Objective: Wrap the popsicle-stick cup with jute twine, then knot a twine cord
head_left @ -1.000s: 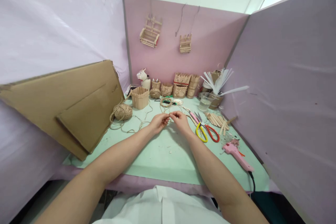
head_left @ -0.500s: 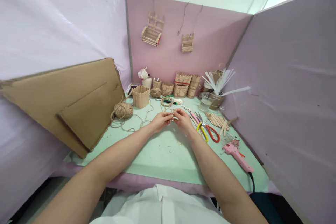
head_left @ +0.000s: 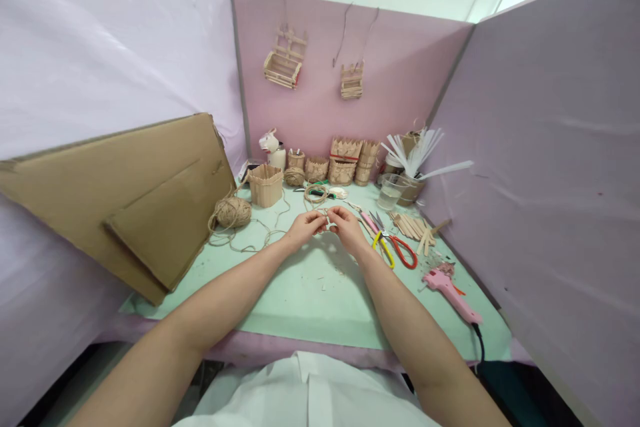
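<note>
My left hand (head_left: 305, 228) and my right hand (head_left: 346, 227) meet over the middle of the table, fingertips pinched together. Between them is a thin loop of brown twine (head_left: 325, 211), mostly covered by the fingers. To the left lies a ball of twine (head_left: 234, 212), its loose strand (head_left: 260, 248) trailing toward my left hand. A wooden-stick basket (head_left: 266, 187) stands behind that ball. Just past my fingers rests a coil of twine (head_left: 316, 194). Scissors with yellow and red handles (head_left: 385, 235) lie right of my right hand.
A pink glue gun (head_left: 453, 293) lies at the right, its cord over the edge. Wooden sticks (head_left: 410, 225) and a plastic cup of water (head_left: 390, 193) are farther back. Cardboard (head_left: 165, 200) leans on the left wall. Several small baskets (head_left: 343, 163) line the back.
The view has shifted slightly. My hands stay together at the same spot, and the fingers have moved a little on the twine.
</note>
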Demonstrator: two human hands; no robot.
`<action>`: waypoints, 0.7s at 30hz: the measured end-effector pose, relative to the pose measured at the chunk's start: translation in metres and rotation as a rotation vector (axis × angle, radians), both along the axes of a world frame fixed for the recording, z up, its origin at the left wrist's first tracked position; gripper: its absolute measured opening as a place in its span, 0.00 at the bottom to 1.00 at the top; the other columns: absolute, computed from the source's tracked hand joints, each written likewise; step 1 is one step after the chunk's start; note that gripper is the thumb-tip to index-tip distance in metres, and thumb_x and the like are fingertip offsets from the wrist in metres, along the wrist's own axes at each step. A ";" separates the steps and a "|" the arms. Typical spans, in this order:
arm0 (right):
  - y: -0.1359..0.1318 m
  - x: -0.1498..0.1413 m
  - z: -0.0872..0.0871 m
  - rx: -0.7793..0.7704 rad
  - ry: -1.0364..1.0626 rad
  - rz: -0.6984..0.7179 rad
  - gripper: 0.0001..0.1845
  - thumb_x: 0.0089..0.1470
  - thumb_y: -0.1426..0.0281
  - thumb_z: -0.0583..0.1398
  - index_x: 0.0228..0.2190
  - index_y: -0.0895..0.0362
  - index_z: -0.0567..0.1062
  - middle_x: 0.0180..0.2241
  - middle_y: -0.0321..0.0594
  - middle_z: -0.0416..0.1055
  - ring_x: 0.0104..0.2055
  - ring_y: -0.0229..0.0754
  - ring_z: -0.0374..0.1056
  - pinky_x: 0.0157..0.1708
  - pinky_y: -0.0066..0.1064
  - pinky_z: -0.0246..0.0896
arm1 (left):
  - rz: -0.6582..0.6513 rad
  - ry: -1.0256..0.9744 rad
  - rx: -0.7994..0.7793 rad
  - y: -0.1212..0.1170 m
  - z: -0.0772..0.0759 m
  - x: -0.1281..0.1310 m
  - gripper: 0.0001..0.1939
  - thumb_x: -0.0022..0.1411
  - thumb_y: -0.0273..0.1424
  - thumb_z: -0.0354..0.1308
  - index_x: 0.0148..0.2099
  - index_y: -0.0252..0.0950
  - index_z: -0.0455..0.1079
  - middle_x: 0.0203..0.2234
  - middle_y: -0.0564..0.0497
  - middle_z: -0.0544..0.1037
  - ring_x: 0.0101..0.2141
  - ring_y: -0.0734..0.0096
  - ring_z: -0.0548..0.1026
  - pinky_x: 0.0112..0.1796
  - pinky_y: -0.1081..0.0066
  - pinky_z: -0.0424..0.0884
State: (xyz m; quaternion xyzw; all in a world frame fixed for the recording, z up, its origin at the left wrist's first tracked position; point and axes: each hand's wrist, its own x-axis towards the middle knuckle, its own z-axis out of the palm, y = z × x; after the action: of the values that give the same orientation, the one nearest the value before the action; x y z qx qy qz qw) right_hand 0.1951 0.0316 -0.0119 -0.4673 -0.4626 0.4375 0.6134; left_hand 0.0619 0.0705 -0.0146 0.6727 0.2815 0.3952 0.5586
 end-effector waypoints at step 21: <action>0.010 0.004 -0.007 -0.068 0.215 -0.131 0.14 0.36 0.63 0.64 0.18 0.55 0.64 0.15 0.29 0.59 0.18 0.33 0.54 0.20 0.27 0.49 | -0.024 0.198 0.320 -0.013 0.004 0.003 0.14 0.55 0.35 0.50 0.21 0.34 0.64 0.15 0.56 0.62 0.21 0.76 0.59 0.25 0.74 0.55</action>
State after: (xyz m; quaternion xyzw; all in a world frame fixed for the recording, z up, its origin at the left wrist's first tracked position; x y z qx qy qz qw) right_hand 0.1991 0.0414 -0.0192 -0.4674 -0.3477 0.4595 0.6704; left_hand 0.0645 0.0576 -0.0105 0.7921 0.2607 0.3600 0.4184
